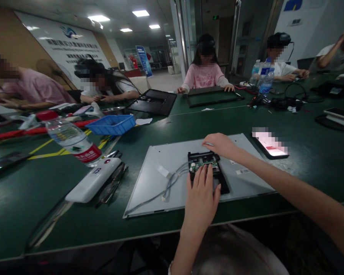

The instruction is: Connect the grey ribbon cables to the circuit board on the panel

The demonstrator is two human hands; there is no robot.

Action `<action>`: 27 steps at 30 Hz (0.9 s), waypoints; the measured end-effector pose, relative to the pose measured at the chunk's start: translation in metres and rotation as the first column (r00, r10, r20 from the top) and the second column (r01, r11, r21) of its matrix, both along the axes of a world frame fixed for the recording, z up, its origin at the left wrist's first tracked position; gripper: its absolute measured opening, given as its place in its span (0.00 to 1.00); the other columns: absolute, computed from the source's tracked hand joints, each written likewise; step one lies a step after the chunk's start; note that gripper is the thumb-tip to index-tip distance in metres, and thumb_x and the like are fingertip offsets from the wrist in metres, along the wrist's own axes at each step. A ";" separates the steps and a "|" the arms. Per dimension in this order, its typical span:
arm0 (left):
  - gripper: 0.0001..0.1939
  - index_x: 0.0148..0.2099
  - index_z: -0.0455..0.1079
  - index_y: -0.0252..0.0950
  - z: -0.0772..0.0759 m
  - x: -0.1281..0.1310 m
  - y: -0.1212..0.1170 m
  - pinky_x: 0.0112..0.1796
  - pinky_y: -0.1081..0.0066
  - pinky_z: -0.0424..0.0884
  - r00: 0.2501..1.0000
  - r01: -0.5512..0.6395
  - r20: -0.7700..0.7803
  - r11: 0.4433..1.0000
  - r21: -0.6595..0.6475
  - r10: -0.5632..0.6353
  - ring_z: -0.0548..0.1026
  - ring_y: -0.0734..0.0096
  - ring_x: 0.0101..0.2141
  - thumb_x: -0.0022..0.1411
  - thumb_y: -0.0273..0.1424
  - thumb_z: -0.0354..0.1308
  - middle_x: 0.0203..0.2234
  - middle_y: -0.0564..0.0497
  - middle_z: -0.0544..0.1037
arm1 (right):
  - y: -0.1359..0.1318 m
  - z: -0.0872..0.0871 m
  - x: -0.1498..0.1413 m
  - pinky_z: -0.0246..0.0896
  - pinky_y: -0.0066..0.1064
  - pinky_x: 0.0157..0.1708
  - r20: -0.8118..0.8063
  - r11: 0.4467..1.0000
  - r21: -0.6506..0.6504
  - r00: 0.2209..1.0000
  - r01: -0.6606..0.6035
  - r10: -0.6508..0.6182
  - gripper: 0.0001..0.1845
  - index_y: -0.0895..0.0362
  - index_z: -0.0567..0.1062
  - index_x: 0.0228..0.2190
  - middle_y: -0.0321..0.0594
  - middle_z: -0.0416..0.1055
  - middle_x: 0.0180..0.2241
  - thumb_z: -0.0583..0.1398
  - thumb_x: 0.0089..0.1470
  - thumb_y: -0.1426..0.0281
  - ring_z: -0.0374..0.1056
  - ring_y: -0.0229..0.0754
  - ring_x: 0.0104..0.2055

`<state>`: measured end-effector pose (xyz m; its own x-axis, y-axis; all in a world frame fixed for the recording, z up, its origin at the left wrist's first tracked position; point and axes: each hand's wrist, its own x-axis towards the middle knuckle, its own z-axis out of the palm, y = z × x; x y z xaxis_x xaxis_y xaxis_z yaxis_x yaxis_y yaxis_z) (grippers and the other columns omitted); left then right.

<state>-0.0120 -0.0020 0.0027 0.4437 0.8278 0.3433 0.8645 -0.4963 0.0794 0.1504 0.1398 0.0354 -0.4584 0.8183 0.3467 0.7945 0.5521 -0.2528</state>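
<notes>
Left hand: the left hand [202, 194] was closest to the camera. It lay flat on the black box [208, 172], with its fingers straight and close together, pressing down and not pinching anything.
Table: the big green table [46, 198] held everything.
Grey panel: the grey panel [160, 152] lay flat on the table right in front of the person. It looked wide, thin and stiff, and I think it would bend or crack if lifted by one corner. Two hands on the long edges would be the safe way to hold it.
Black box: it sat on the middle of the grey panel, with a small green board [203, 164] showing inside it. It looked light and easy to break. I think it is best held by its black sides, not by the green board.
Right hand: the right hand [219, 144] rested at the far edge of the black box, with its fingers curled down onto the panel. I could not tell if they pinched anything.
Wires: thin grey wires [172, 179] ran from the box over the panel. They looked soft and floppy.
Nearby: a water bottle [73, 140], a blue tray [111, 125] and a phone [271, 147].
</notes>
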 end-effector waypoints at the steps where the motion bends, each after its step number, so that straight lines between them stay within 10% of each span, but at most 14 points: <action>1: 0.26 0.65 0.50 0.35 0.000 0.000 0.000 0.59 0.47 0.54 1.000 0.002 0.001 1.000 0.000 -0.002 0.57 0.57 0.61 0.68 0.35 0.43 0.61 0.42 0.60 | 0.001 0.000 -0.007 0.60 0.31 0.45 0.015 1.000 0.000 1.000 -0.008 0.008 0.13 0.57 0.79 0.38 0.43 0.76 0.41 0.55 0.60 0.68 0.70 0.43 0.44; 18: 0.26 0.66 0.49 0.35 0.000 -0.001 -0.001 0.59 0.48 0.54 0.999 -0.018 -0.044 1.000 -0.015 0.017 0.56 0.59 0.61 0.69 0.37 0.42 0.62 0.44 0.59 | 0.008 -0.025 -0.020 0.61 0.34 0.48 -0.111 0.976 -0.082 0.976 -0.200 0.190 0.13 0.58 0.78 0.41 0.44 0.76 0.43 0.55 0.58 0.70 0.70 0.44 0.46; 27: 0.26 0.65 0.51 0.36 0.000 -0.002 -0.001 0.59 0.48 0.55 0.999 -0.013 -0.040 1.000 0.015 0.014 0.56 0.58 0.62 0.68 0.37 0.42 0.62 0.44 0.59 | -0.027 -0.010 0.067 0.62 0.41 0.50 -0.105 0.997 -0.074 0.994 -0.017 0.009 0.15 0.56 0.77 0.43 0.42 0.76 0.44 0.55 0.57 0.68 0.70 0.47 0.47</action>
